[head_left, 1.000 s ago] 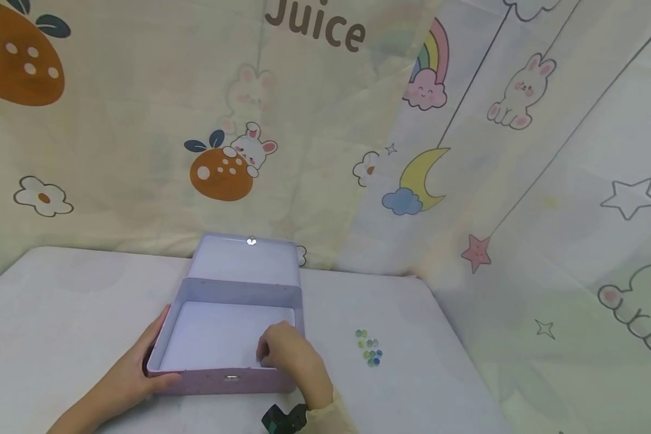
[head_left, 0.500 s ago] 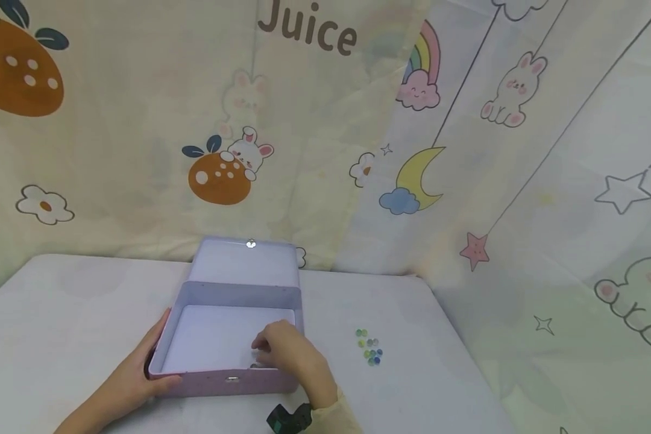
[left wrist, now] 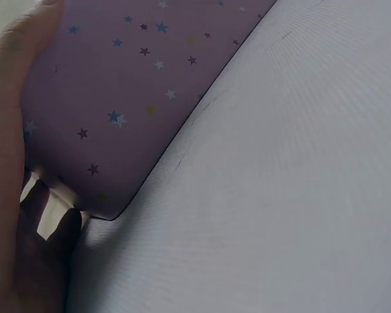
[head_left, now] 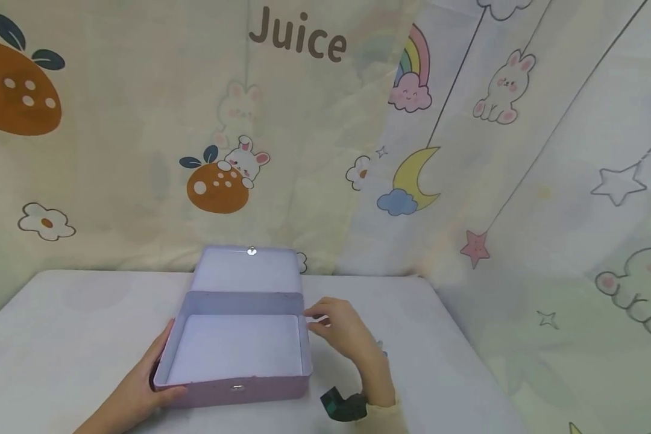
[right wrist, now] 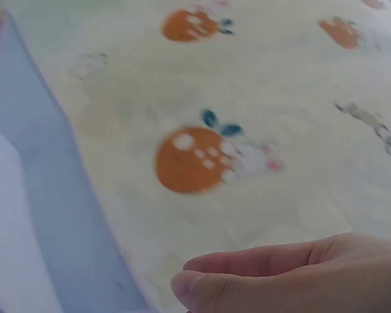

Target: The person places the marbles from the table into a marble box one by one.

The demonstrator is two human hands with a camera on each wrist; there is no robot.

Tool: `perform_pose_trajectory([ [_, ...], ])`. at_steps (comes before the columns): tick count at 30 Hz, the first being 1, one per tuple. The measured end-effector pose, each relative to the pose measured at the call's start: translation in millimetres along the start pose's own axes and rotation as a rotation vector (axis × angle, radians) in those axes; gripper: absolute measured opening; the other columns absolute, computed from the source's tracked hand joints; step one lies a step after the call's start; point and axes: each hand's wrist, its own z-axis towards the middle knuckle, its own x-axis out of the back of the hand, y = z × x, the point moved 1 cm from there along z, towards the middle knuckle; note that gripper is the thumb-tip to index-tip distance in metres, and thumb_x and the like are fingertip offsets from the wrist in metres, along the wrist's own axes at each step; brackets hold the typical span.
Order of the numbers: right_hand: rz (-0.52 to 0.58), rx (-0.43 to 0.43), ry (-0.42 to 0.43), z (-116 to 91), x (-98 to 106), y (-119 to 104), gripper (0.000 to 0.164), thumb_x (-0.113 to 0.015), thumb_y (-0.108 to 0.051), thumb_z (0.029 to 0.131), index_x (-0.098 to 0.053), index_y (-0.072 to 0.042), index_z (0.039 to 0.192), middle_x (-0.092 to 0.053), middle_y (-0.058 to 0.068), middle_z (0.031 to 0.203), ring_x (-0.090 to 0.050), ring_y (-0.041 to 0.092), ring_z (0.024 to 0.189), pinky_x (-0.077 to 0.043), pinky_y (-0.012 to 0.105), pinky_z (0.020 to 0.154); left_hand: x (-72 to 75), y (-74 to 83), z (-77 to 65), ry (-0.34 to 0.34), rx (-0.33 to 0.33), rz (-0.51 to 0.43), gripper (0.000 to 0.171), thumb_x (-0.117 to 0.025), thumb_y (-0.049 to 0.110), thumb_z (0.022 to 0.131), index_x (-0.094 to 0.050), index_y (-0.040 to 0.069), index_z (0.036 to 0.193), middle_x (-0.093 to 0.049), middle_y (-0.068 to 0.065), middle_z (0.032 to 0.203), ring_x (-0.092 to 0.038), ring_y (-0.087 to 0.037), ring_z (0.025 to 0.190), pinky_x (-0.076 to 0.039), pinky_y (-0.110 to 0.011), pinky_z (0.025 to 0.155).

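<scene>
From where I stand: box (head_left: 273, 389) sits flat on the table (head_left: 76, 337), lid (head_left: 244, 271) tipped back behind it. Reads as thin sheet metal to me, so my guess is light, stiff walls, painted faces a bit slick, may dent but shouldn't crack. The lid hangs off the rear edge, so I'd expect the box to be back-heavy if lifted. Best hold: both side walls, low, near the middle. A front corner is fine just for steadying; rim looks thin, wouldn't carry by it.

Left hand (head_left: 135, 389) has the box's front left corner: thumb across the front wall, fingers wrapped along the left side. Right hand (head_left: 347, 331) is just outside the box's right wall, fingers loosely bent, narrow gap between thumb and fingertips, nothing visible in them. Can't tell if the tips touch the wall.

Looks: rectangular, dusty purple outside, small blue, white, yellow and dark stars on the front; pale bluish inside, white floor. Metal catch (head_left: 237, 388) mid-front, mating clasp (head_left: 252, 250) on the lid's far edge. Strip right behind the front wall is hidden. Beads (head_left: 382, 348) right of the box, mostly masked by the right wrist; count unclear.
</scene>
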Motion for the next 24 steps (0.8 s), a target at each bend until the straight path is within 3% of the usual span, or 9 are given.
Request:
perform_pose_trajectory([
  [7,-0.014,-0.170,0.235,-32.3,40.6,49.3,0.022,-0.072,-0.003,0.080,-0.073,-0.010,0.101,-0.069,0.002,0.097,-0.067,0.019,0.091,-0.055,0.030,0.077,-1.3,-0.9,-1.0,-0.012,0.033,0.029,0.113,-0.079,0.018,0.072,-0.001,0.024,0.154,-0.003,0.020,0.157,-0.006,0.028,0.122,-0.010,0.006,0.088],
  [10,-0.028,-0.239,0.276,-40.8,47.4,70.7,0.023,-0.072,-0.004,0.080,-0.073,-0.010,0.102,-0.070,0.003,0.098,-0.066,0.018,0.091,-0.055,0.033,0.080,0.2,-2.9,-0.4,0.000,0.024,0.024,0.115,-0.080,0.016,0.071,-0.002,0.023,0.154,-0.004,0.025,0.155,-0.008,0.027,0.123,-0.011,0.006,0.088],
  [18,-0.010,-0.515,0.191,-62.1,41.7,118.2,0.022,-0.070,-0.012,0.084,-0.070,-0.013,0.107,-0.068,0.001,0.101,-0.061,0.016,0.093,-0.052,0.040,0.085,1.3,-10.0,-0.9,-0.031,0.082,0.033,0.112,-0.077,0.020,0.074,0.001,0.026,0.154,0.003,0.026,0.154,-0.005,0.027,0.119,-0.007,0.006,0.085],
  [24,0.000,-0.630,0.117,-66.2,26.5,143.9,0.020,-0.072,-0.015,0.083,-0.071,-0.014,0.103,-0.066,0.000,0.097,-0.059,0.015,0.089,-0.051,0.042,0.085,-1.3,-13.1,2.7,-0.037,0.053,0.034,0.112,-0.077,0.019,0.074,0.002,0.024,0.154,0.002,0.031,0.151,-0.004,0.027,0.121,-0.007,0.006,0.086],
])
